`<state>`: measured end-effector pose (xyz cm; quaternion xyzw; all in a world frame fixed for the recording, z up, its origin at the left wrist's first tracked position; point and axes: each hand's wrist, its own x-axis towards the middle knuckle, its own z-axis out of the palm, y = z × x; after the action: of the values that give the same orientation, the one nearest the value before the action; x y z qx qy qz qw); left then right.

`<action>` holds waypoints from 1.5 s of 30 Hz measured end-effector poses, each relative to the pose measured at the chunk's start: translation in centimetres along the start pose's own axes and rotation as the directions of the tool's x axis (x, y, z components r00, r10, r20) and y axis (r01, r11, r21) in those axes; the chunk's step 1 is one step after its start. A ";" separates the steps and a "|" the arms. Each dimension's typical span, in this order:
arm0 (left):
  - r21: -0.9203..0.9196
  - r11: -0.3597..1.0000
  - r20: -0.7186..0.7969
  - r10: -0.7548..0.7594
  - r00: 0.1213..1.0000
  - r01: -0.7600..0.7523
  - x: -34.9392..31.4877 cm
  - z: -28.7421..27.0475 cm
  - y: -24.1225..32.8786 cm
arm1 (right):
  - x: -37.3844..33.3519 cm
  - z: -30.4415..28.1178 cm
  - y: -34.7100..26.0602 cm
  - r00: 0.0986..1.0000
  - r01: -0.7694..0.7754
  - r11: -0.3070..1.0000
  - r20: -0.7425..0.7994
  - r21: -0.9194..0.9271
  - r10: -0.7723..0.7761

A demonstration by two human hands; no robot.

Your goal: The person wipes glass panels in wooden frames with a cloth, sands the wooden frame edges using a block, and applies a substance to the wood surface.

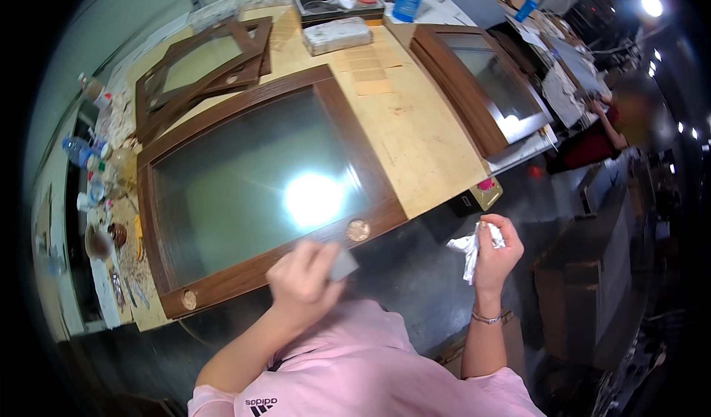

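The left hand [304, 278], blurred, grips a grey block [344, 266] by the near edge of the glazed door [237, 176], which lies on the bench [418, 121]; whether block and door touch is unclear. The right hand [498, 261] pinches a crumpled white cloth [468, 246].

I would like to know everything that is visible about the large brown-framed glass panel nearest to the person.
The panel is a rectangular brown frame, wood-like with grain, around a greenish glassy pane. A bright white glare shows on the pane. The near rail has two round, pale, speckled spots, one toward each end. It lies flat on the pale tabletop, along its front edge. The left hand, holding a grey block, is at the near rail; blur hides whether either touches it.
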<state>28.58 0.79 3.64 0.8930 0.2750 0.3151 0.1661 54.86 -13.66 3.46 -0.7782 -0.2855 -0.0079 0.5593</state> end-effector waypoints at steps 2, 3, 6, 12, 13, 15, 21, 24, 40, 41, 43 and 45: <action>0.004 0.991 0.032 0.132 0.991 -0.132 3.5 3.2 1.9 | -0.5 -0.5 0.7 0.999 -0.033 0.999 -0.008 -0.001 0.033; 0.012 0.982 0.032 0.190 0.981 -0.191 5.0 4.9 2.9 | -0.6 -0.7 0.8 0.999 -0.046 0.999 -0.005 0.011 0.046; -0.014 0.929 0.093 0.371 0.924 -0.371 8.6 8.4 4.0 | -0.6 -1.2 1.0 0.998 -0.049 0.999 -0.035 0.015 0.049; 0.064 0.963 0.376 0.221 0.900 -0.263 5.6 0.0 2.4 | -0.2 -2.8 3.6 0.991 -0.103 0.994 -0.081 0.022 0.104; 0.024 0.987 0.347 0.139 0.927 -0.157 4.5 -1.8 1.1 | -0.1 -2.7 3.8 0.992 -0.095 0.995 -0.079 0.011 0.096; -0.110 0.990 0.221 -0.057 0.974 0.083 2.8 -4.4 -1.0 | 0.0 -1.9 3.4 0.995 -0.055 0.998 -0.087 -0.029 0.053; -0.536 0.693 -0.185 -0.653 0.734 0.481 -0.6 -9.6 -5.9 | -6.0 12.0 -8.3 0.676 0.518 0.765 0.365 0.382 -0.640; -0.559 0.679 -0.249 -0.684 0.685 0.475 -2.6 -11.4 -7.3 | -10.6 15.4 -8.6 0.340 0.630 0.635 0.577 0.447 -0.743; -0.543 0.693 -0.285 -0.683 0.673 0.474 -5.1 -14.1 -5.4 | -3.3 9.0 -6.2 0.699 0.540 0.830 0.476 0.138 -0.534; -0.582 0.650 -0.198 -0.696 0.690 0.488 -2.8 -13.1 -4.6 | -1.8 7.8 -4.8 0.789 0.439 0.886 0.407 0.151 -0.460; -0.448 0.746 -0.121 -0.597 0.793 0.494 0.6 -10.6 -4.7 | 0.4 5.4 -2.3 0.874 0.360 0.929 0.317 0.088 -0.369; -0.448 0.808 0.019 -0.419 0.908 0.382 4.4 -6.3 -4.6 | 1.0 3.1 -0.1 0.899 0.341 0.940 0.299 -0.021 -0.320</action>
<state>25.50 7.80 8.26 0.7399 0.3849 0.3628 0.4156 54.70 -10.45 2.76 -0.7310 -0.4919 0.0013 0.4729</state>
